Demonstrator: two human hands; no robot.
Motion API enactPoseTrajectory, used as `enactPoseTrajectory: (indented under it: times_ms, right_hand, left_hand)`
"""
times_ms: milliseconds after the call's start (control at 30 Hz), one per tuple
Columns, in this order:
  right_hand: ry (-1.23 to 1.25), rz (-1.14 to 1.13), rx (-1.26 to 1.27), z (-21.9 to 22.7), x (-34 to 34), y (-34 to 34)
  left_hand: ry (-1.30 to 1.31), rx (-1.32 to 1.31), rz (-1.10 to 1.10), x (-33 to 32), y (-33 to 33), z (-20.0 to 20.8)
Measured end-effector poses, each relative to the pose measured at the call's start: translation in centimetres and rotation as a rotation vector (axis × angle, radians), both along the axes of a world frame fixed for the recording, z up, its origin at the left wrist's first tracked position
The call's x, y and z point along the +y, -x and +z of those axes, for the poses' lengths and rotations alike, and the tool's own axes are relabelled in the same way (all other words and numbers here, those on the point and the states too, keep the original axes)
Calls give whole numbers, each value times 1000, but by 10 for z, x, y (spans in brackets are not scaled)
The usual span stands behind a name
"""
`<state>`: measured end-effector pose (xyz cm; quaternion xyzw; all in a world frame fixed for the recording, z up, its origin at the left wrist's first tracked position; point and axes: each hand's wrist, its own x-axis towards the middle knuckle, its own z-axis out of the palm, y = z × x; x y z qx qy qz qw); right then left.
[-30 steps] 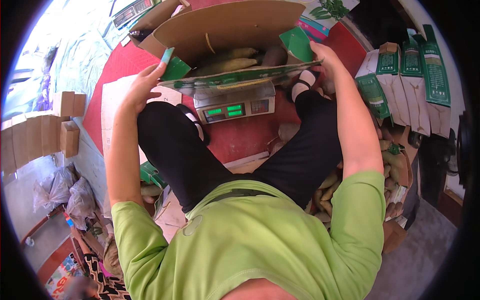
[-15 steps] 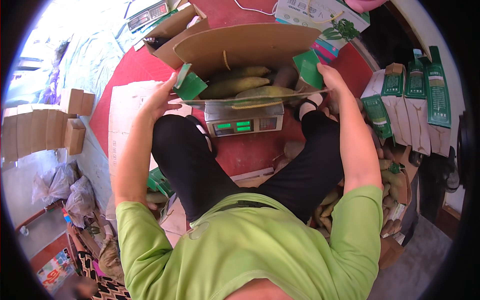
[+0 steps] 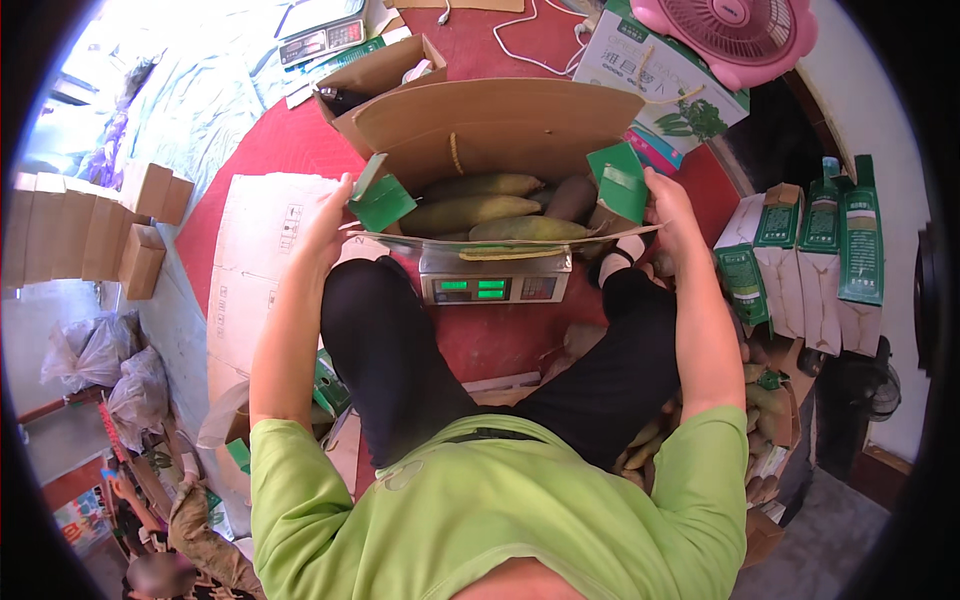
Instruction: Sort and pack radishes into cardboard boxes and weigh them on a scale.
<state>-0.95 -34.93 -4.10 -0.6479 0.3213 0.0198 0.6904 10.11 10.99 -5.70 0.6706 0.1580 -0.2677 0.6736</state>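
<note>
An open cardboard box [image 3: 480, 110] with green side flaps rests on a silver weighing scale [image 3: 540, 289], whose display is lit green. Several long green radishes [image 3: 470, 213] lie inside, with a darker one [image 3: 570, 200] at the right. My left hand [image 3: 325, 222] is closed on the box's left front edge, beside the bent green flap [image 3: 382, 203]. At the opposite side my right hand [image 3: 670, 208] grips the right edge, next to the other green flap [image 3: 618, 183]. A yellow cord handle [image 3: 515, 255] hangs along the front panel.
More radishes [image 3: 640, 455] are heaped by my right leg. Green-and-white cartons [image 3: 800, 260] stand at the right, brown boxes [image 3: 80, 225] at the left. A smaller open box [image 3: 385, 75], a second scale [image 3: 322, 42] and a pink fan [image 3: 735, 30] are farther off. Another person [image 3: 205, 535] is at lower left.
The whole view has shifted, so the box and scale appear lower and more of the pink fan shows. Both hands stay at the box's sides, with the left fingers drawn in closer to its edge.
</note>
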Motion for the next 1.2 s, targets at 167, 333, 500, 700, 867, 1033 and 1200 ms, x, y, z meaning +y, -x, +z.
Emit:
enactPoseTrajectory:
  times_ms: [167,333,500,700,867,1033,1200]
  right_hand:
    - [-15,93,-158,12,28,-18]
    - [-46,208,-203,29,92,-42]
    - [-60,438,-185,26,163,-83]
    - [-193,605,-159,-14,273,-116]
    - [-272,674,-36,-69,352,-120]
    - [-254,906,76,-119,404,-103]
    - [-248,1018,156,-139,396,-103]
  left_hand:
    - [154,-11,156,51,-4,-23]
    - [118,-14,340,109,4,-10]
    - [66,-29,545,188,19,7]
    - [19,-76,689,303,69,-3]
    - [71,-9,734,371,111,-26]
    - [248,247,684,479,175,-69]
    - [-151,403,726,454,163,-97]
